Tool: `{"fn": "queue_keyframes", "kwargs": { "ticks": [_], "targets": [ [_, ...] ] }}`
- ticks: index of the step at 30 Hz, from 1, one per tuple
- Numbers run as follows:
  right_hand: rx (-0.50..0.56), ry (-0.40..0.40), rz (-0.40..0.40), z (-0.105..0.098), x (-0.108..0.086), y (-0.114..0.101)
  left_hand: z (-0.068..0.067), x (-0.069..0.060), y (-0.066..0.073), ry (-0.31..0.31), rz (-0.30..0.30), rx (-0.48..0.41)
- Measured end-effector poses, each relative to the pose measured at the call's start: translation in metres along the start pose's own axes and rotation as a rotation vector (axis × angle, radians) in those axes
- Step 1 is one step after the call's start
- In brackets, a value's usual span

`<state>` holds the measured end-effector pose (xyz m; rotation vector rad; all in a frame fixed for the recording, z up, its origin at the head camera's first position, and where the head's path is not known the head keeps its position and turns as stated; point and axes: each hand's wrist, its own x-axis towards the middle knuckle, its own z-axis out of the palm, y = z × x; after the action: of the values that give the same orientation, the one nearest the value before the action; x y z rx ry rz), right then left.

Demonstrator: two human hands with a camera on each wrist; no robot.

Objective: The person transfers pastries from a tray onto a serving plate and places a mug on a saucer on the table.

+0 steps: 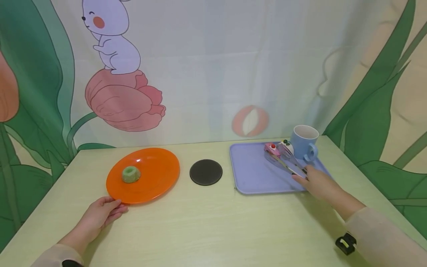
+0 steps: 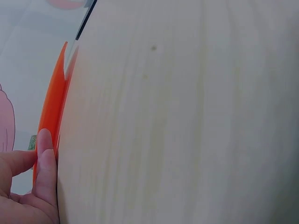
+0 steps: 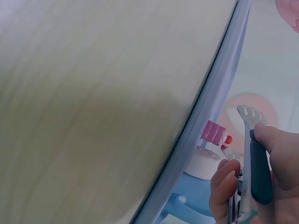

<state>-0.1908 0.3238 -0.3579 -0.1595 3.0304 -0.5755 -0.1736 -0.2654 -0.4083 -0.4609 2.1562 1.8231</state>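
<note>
My left hand (image 1: 100,216) pinches the near left rim of an orange plate (image 1: 160,168), thumb and fingers on either side of the edge in the left wrist view. A green ring-shaped cake (image 1: 131,174) sits on the plate's left part. My right hand (image 1: 321,184) holds metal serving tongs (image 3: 259,172) with fork-like ends and dark green grips. Their spread ends hover over the purple tray (image 1: 257,172), by a pink cake (image 1: 271,148) with a red berry on top. Behind is a white cake (image 1: 288,147), partly hidden by the tongs. Whether the tongs touch either cake, I cannot tell.
A light blue mug (image 1: 301,142) stands on the tray's back right corner. Between plate and tray lies a round black coaster (image 1: 206,172). A printed curtain (image 1: 200,74) hangs along the table's back edge. A small black device (image 1: 346,243) is at the right sleeve.
</note>
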Motion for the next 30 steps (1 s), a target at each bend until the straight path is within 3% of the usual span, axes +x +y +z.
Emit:
{"fn": "queue_keyframes", "kwargs": {
  "ticks": [15, 30],
  "targets": [
    [-0.045, 0.006, 0.021, 0.003, 0.003, 0.001, 0.0, -0.001, 0.0, -0.007, 0.007, -0.022],
    [-0.119, -0.054, 0.087, 0.006, 0.016, 0.004, 0.0, 0.003, -0.003, 0.021, -0.005, 0.002]
  ]
}}
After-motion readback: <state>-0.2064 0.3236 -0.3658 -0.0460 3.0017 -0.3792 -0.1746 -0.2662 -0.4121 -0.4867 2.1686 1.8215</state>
